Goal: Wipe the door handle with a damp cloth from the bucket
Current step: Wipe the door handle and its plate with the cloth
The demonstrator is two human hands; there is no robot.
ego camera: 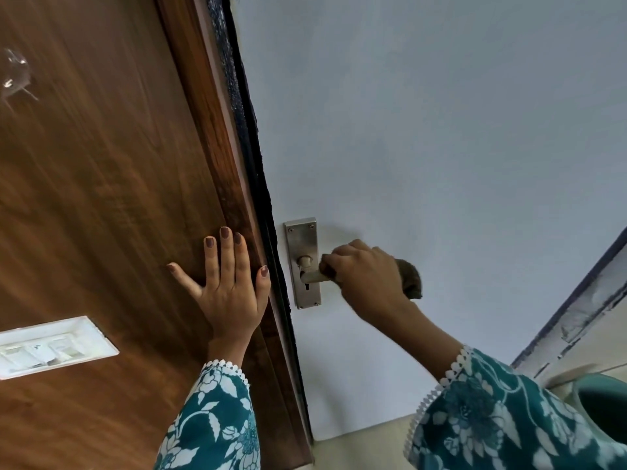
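Meanwhile right hand [368,276] grips cloth [410,278] around handle [314,275]; left hand [227,283] flat on door [101,198].

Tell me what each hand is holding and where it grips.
The right hand holds a brown cloth bunched in its grip, wrapped over the door handle's lever. The left hand holds nothing; it lies flat on the wooden panel.

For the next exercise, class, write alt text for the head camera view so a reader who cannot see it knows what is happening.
A person's right hand grips a dark cloth around the metal door handle on a pale blue door. Their left hand rests flat, fingers spread, on the brown wooden frame beside it. A teal bucket sits at lower right.
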